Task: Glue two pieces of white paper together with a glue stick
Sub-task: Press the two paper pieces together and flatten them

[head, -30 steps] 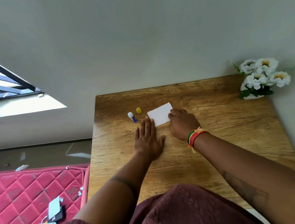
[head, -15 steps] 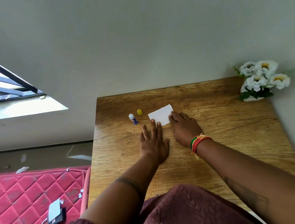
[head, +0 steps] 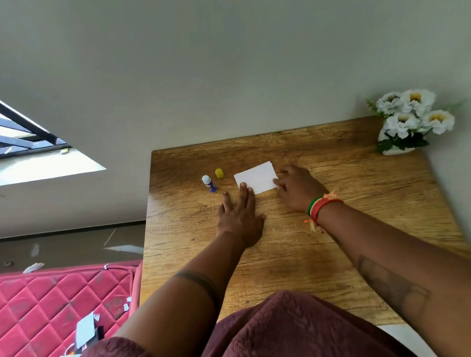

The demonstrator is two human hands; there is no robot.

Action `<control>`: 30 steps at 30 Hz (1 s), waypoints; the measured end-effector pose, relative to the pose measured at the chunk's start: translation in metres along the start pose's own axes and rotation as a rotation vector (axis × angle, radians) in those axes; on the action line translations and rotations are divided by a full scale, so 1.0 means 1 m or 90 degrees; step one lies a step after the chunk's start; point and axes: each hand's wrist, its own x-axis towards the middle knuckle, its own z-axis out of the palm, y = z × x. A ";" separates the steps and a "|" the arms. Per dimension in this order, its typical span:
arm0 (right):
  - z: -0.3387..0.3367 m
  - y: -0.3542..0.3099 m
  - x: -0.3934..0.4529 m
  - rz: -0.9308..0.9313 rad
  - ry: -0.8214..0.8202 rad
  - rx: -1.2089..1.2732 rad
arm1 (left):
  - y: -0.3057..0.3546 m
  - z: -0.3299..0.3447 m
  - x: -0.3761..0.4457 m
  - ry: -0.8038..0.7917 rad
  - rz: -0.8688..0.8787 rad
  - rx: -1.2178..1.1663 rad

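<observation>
Paper (head: pixel 255 177) lies flat on the tabletop (head: pixel 345 226), our open left hand (head: pixel 240 217) and right hand (head: pixel 297 187) pressing its edges; we judge pressing underway, next recapping the glue stick (head: pixel 208 183) beside it.

On my bench (head: pixel 343 198), white flowers (head: pixel 412 116) sit at its far right corner, a red mattress (head: pixel 41 306) left of it.

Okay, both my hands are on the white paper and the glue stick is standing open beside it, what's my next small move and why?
Probably press and smooth the paper flat: both the left hand and right hand rest at its edges, and the glue stick stands set aside, uncapped, its yellow cap beside it. Then recap it.
</observation>
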 end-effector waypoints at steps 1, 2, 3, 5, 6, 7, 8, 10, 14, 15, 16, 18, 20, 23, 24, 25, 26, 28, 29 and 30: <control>-0.007 0.001 0.004 0.008 -0.017 0.009 | 0.000 -0.004 0.001 -0.001 -0.002 -0.012; -0.010 0.001 0.006 0.012 -0.025 0.011 | 0.000 -0.010 0.002 0.004 -0.004 -0.025; -0.010 -0.001 0.006 0.015 -0.027 0.005 | -0.001 -0.017 0.005 0.019 -0.005 -0.038; -0.005 -0.009 0.003 0.007 -0.008 -0.032 | 0.000 -0.031 0.011 0.066 -0.001 -0.040; 0.000 -0.014 0.000 -0.013 0.010 -0.055 | 0.001 -0.037 0.014 0.085 0.004 -0.026; 0.006 -0.017 -0.002 -0.040 0.023 -0.070 | 0.004 -0.041 0.017 0.097 0.008 -0.009; 0.011 -0.021 -0.003 -0.070 0.024 -0.080 | 0.006 -0.043 0.019 0.102 0.008 0.004; 0.020 -0.023 -0.004 -0.118 0.005 -0.102 | 0.012 -0.042 0.023 0.107 0.001 0.011; 0.021 -0.020 -0.002 -0.076 0.053 -0.140 | 0.018 -0.034 0.030 0.139 0.041 0.013; 0.018 -0.019 0.000 -0.059 0.066 -0.166 | 0.020 -0.033 0.032 0.146 0.062 0.018; 0.015 -0.019 0.002 -0.042 0.067 -0.189 | 0.023 -0.033 0.034 0.152 0.079 0.018; 0.013 -0.021 0.007 -0.013 0.060 -0.199 | 0.030 -0.034 0.038 0.165 0.074 -0.010; 0.012 -0.022 0.010 0.014 0.066 -0.178 | 0.034 -0.036 0.041 0.178 0.048 -0.044; 0.009 -0.019 0.015 0.026 0.074 -0.151 | 0.029 -0.039 0.040 0.176 0.042 -0.050; 0.007 -0.017 0.016 0.029 0.073 -0.138 | 0.026 -0.039 0.038 0.181 0.045 -0.051; 0.005 -0.016 0.018 0.035 0.073 -0.117 | 0.023 -0.039 0.036 0.190 0.051 -0.055; 0.003 -0.015 0.019 0.042 0.076 -0.092 | 0.020 -0.038 0.034 0.199 0.056 -0.067; 0.002 -0.018 0.018 0.038 0.101 -0.038 | 0.012 -0.037 0.028 0.218 0.056 -0.109; 0.002 -0.023 0.017 0.030 0.114 -0.006 | 0.008 -0.036 0.024 0.228 0.055 -0.125; 0.003 -0.029 0.016 0.023 0.123 0.029 | 0.004 -0.035 0.021 0.238 0.054 -0.135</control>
